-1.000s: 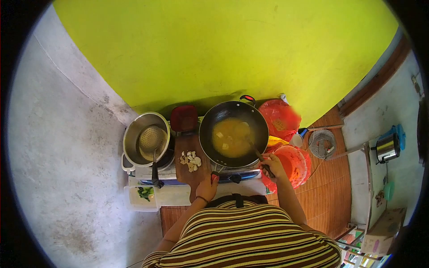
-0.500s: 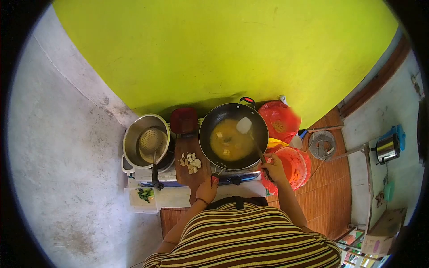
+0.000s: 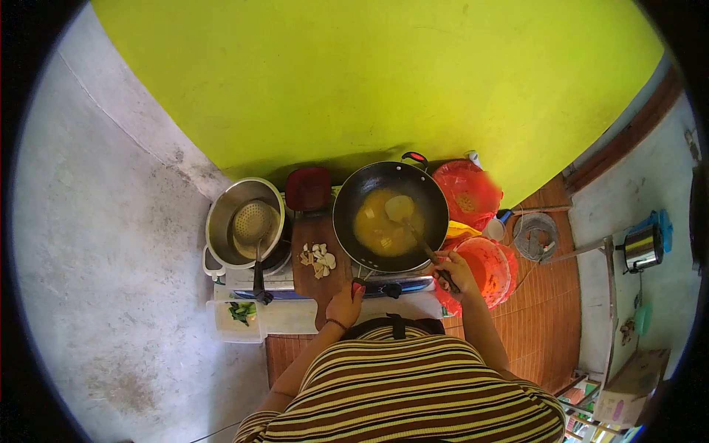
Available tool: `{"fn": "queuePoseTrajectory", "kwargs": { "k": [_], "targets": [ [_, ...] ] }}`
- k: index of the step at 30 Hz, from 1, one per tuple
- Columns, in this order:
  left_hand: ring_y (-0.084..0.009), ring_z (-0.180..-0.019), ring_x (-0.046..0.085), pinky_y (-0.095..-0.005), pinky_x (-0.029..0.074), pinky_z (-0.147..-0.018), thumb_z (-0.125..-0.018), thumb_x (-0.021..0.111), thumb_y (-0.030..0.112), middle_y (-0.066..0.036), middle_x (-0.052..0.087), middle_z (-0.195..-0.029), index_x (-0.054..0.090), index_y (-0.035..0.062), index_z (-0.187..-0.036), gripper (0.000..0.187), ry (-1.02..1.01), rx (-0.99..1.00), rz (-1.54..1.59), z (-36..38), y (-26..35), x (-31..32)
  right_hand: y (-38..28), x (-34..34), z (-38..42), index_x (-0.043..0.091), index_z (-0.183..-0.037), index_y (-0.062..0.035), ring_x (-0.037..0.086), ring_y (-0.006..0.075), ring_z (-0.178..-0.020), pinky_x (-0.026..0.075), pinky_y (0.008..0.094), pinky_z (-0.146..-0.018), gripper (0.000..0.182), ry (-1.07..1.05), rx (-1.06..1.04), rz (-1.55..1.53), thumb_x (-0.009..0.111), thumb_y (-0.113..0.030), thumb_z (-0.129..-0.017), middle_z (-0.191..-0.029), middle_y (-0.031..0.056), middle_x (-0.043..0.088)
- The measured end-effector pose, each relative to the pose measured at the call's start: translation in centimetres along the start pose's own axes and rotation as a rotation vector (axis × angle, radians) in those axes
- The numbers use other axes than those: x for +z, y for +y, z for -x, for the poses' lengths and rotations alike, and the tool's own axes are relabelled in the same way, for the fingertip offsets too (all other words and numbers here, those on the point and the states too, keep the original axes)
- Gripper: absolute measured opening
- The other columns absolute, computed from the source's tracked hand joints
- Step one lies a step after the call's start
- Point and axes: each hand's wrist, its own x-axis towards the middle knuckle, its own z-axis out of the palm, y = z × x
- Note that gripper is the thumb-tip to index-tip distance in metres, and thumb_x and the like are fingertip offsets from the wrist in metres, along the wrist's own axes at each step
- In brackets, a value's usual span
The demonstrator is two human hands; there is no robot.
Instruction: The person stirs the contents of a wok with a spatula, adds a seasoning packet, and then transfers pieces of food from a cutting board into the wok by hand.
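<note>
A black wok [image 3: 390, 216] of yellow-orange broth with pale chunks sits on the stove [image 3: 325, 284]. My right hand [image 3: 452, 271] grips the handle of a ladle [image 3: 410, 224], whose bowl rests in the broth near the wok's middle. My left hand [image 3: 344, 306] is closed on the wok's red-tipped handle [image 3: 357, 284] at the stove's front edge. A wooden cutting board [image 3: 319, 269] with sliced pale pieces [image 3: 317, 260] lies just left of the wok.
A steel pot [image 3: 244, 230] with a strainer ladle in it stands on the left burner. A red container [image 3: 308, 188] sits behind the board. A white tub of greens [image 3: 235, 317] is front left. Red plastic bags [image 3: 467, 193] and an orange bucket [image 3: 484, 272] crowd the right.
The ladle rose out of the broth with a pale chunk half a second ago, and now its bowl is back down in the liquid. My left hand stays on the wok handle.
</note>
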Motion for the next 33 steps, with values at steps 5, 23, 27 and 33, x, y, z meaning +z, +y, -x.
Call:
{"fn": "queuePoseTrajectory", "kwargs": {
  "k": [5, 23, 27, 33],
  "targets": [
    [-0.0449, -0.082, 0.059, -0.0522, 0.045, -0.071, -0.09, 0.044, 0.046, -0.027, 0.062, -0.088, 0.05, 0.0043, -0.105, 0.045, 0.018, 0.0, -0.017, 0.1, 0.3, -0.1, -1.1, 0.6, 1.5, 0.047, -0.113, -0.0028, 0.046, 0.011, -0.038, 0.034, 0.0205, -0.032, 0.032, -0.045, -0.006, 0.033, 0.053, -0.001, -0.081, -0.063, 0.0099, 0.056],
    [-0.0449, -0.082, 0.059, -0.0525, 0.045, -0.07, -0.091, 0.041, 0.047, -0.026, 0.062, -0.087, 0.05, 0.0058, -0.102, 0.044, -0.003, -0.019, -0.021, 0.3, 0.9, -0.5, -1.2, 0.6, 3.6, 0.049, -0.116, -0.005, 0.045, 0.0105, -0.034, 0.034, 0.0235, -0.032, 0.042, -0.104, -0.067, 0.374, 0.058, 0.003, -0.076, -0.058, 0.0062, 0.055],
    [-0.0443, -0.083, 0.059, -0.0524, 0.045, -0.07, -0.091, 0.042, 0.047, -0.025, 0.062, -0.088, 0.05, 0.0052, -0.103, 0.044, -0.001, -0.024, -0.047, 0.1, 0.7, -0.3, -0.5, 0.7, 2.8, 0.049, -0.116, -0.0046, 0.044, 0.011, -0.033, 0.033, 0.0244, -0.031, 0.041, -0.069, -0.113, 0.379, 0.057, 0.002, -0.076, -0.058, 0.0067, 0.055],
    [-0.0448, -0.083, 0.059, -0.0523, 0.046, -0.071, -0.091, 0.042, 0.047, -0.027, 0.062, -0.089, 0.049, 0.0055, -0.111, 0.046, -0.001, -0.02, -0.05, 0.0, 0.3, -0.1, 1.1, 0.9, 1.1, 0.046, -0.119, -0.0043, 0.045, 0.0115, -0.033, 0.032, 0.0242, -0.031, 0.044, 0.008, -0.156, 0.416, 0.058, 0.0, -0.078, -0.059, 0.0079, 0.057]
  ]
}}
